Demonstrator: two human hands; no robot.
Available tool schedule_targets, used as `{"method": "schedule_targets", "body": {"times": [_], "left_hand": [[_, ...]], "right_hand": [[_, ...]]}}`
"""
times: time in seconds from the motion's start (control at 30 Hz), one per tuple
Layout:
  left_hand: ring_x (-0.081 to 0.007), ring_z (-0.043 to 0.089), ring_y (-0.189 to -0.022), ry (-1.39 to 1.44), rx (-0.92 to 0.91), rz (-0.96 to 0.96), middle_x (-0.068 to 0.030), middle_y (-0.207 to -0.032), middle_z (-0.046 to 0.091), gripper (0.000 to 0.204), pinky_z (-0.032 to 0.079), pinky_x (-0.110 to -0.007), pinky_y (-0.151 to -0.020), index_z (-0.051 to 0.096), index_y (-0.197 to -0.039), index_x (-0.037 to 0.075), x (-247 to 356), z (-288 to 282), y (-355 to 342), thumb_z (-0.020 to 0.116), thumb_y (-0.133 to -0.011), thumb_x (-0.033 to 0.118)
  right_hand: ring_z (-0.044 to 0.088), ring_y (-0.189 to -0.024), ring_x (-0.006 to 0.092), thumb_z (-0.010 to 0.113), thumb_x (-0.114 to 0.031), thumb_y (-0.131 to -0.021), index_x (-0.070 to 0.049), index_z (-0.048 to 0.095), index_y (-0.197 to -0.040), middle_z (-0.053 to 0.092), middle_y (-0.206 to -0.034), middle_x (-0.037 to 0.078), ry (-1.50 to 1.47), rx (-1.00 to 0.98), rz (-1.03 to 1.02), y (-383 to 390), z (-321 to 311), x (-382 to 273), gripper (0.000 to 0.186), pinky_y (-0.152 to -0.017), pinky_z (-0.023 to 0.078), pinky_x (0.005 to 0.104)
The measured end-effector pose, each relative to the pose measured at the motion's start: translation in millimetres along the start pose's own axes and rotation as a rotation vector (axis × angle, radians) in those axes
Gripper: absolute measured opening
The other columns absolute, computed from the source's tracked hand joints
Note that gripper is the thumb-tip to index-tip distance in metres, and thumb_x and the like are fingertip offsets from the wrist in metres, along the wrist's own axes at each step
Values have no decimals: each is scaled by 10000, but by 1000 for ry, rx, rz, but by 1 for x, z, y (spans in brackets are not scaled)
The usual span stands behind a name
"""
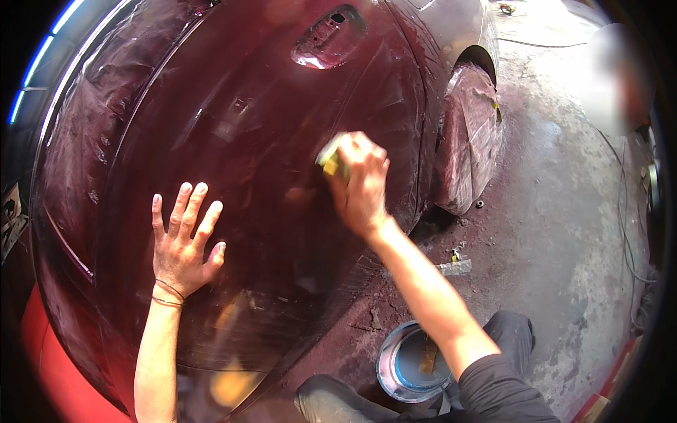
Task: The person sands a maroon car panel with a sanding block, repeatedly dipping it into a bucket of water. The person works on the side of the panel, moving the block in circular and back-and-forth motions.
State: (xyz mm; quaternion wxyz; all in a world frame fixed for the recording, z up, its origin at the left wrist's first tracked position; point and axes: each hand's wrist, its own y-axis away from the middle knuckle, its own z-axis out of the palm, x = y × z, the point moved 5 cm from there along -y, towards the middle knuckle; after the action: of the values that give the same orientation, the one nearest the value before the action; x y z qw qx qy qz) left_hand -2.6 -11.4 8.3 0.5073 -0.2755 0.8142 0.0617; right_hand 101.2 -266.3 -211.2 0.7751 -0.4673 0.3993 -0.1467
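Note:
A glossy dark red car body panel (261,204) fills the middle of the view. My right hand (364,182) is closed round a small yellow pad (331,161) and presses it against the panel. The pad's underside is hidden, and its exact kind is unclear. To the left, my left hand (182,248) lies on the panel with its fingers spread and nothing in it. Above both hands, the panel has a door handle recess (328,42) with no handle fitted.
A wheel wrapped in dusty sheeting (469,144) stands beyond the panel. A bucket of greyish liquid (384,368) sits by my legs. Crumpled film (106,113) covers the car's left part. A cable (623,211) crosses the stained floor (557,240). A blurred person (620,81) is at upper right.

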Motion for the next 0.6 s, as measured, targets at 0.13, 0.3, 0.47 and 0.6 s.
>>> {"method": "schedule_targets", "body": {"times": [0.13,0.3,0.47,0.6], "left_hand": [[-350,306,-1720,-6,-9,16,-111,-1823,392,714,125,-703,-1398,534,-1641,201,-2,-3,-3,722,-964,321],[-358,306,-1719,-43,-41,10,-120,-1819,395,705,121,-705,-1399,527,-1640,203,-6,-7,5,706,-970,329],[-361,314,-1715,-24,-7,21,-129,-1816,395,691,126,-707,-1398,529,-1635,188,3,4,-2,688,-977,327],[-375,312,-1715,-48,-22,30,-142,-1815,399,669,132,-711,-1395,546,-1623,183,-3,-2,1,678,-983,323]], "right_hand": [[582,-1302,476,781,-175,-1021,-69,529,-1543,598,-1495,228,196,125,245,-144,-3,116,589,-1074,455,605],[601,-1316,492,775,-141,-1031,-40,543,-1565,612,-1507,259,181,180,21,-80,-13,119,591,-1136,445,572],[555,-1406,499,782,-85,-1013,-18,511,-1564,566,-1539,300,129,50,180,66,-50,125,618,-1204,408,568],[563,-1371,523,756,-162,-1050,7,535,-1544,584,-1516,301,182,135,28,-82,-24,159,566,-1142,452,589]]}}
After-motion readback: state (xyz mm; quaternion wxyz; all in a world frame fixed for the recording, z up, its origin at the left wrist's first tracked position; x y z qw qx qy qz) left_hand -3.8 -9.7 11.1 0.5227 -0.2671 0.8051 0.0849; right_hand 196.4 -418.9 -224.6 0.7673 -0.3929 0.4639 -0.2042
